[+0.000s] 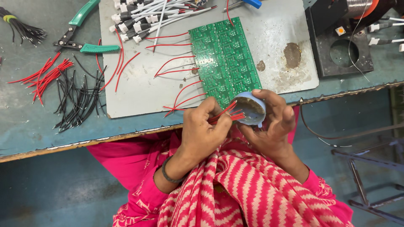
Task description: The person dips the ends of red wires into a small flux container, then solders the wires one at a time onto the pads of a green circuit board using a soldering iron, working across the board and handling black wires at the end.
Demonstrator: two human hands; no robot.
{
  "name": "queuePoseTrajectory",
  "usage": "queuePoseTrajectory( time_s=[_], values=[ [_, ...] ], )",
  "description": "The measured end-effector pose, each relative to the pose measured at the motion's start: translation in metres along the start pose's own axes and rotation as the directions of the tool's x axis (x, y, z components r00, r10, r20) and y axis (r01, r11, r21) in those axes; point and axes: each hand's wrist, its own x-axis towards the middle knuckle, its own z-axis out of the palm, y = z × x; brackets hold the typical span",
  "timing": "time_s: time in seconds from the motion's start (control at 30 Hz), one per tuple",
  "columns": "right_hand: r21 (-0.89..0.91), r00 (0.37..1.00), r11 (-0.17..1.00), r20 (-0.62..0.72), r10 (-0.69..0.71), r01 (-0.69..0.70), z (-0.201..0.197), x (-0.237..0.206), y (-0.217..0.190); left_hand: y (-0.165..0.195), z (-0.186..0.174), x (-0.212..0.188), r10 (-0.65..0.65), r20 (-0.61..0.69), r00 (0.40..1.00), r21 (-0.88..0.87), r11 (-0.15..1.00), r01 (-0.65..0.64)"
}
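My left hand pinches a small bundle of short red wires, their bare tips dipped into a small round blue tin of brownish paste. My right hand cups that tin from below and the right, just off the table's front edge, above my lap. Right behind the tin lies a green circuit board on a grey mat, with several red wires sticking out of its left side.
Loose red and black wire pieces lie at the left. Green-handled cutters lie behind them. White connectors with leads sit at the mat's back. A black soldering stand is at the right. A metal frame stands below right.
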Motion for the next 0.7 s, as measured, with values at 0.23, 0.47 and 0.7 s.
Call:
queuePoseTrajectory(
  time_s=[0.23,0.47,0.7],
  values=[
    [0.032,1.000,0.999,-0.008,-0.026,0.026,0.082,0.013,-0.076,0.010,-0.110,-0.051,0.046,-0.054,0.997,0.014,0.999,-0.045],
    [0.031,1.000,0.999,-0.015,-0.025,0.026,0.078,0.009,-0.069,0.007,-0.103,-0.050,0.029,-0.078,0.997,0.002,1.000,-0.029],
    [0.022,0.999,0.999,-0.021,-0.039,0.039,0.076,0.005,-0.069,0.006,-0.101,-0.050,0.041,-0.085,0.996,0.037,0.999,-0.038]
  ],
)
